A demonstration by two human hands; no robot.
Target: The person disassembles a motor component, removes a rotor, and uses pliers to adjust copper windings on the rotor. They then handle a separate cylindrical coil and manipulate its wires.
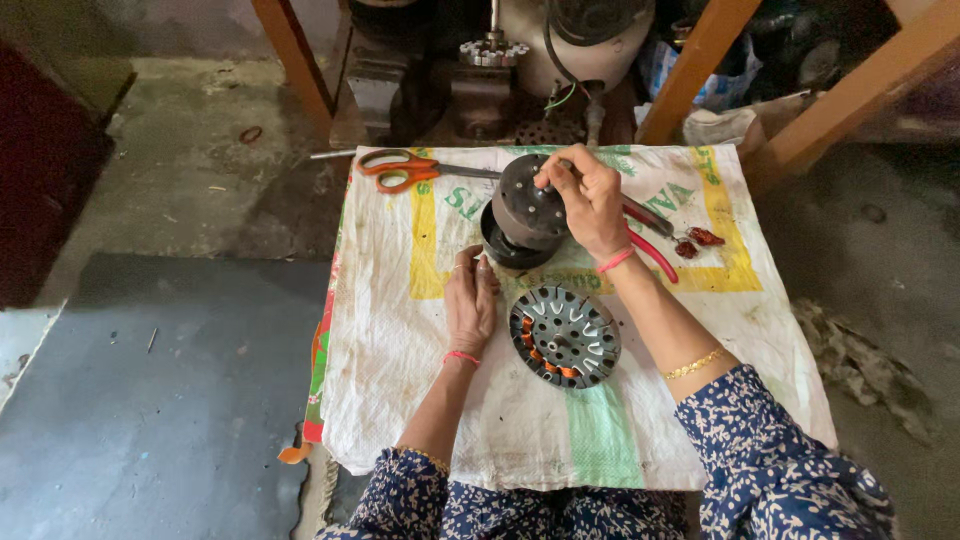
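Observation:
My right hand [590,200] grips the top edge of a dark round metal motor cover [528,208], tilted up on its rim above a second dark round cover [503,250] lying beneath it. Resting flat on the white woven sack [400,330], my left hand [470,300] has its fingertips touching the lower cover's edge. In front of both hands lies a round motor stator [565,336] with metal slots and orange copper windings.
Orange-handled scissors [400,168] lie at the sack's far left. Red-handled pliers [655,240] lie behind my right wrist. Machine parts [490,60] and wooden table legs [690,70] stand beyond the sack. Grey concrete floor [180,380] surrounds it.

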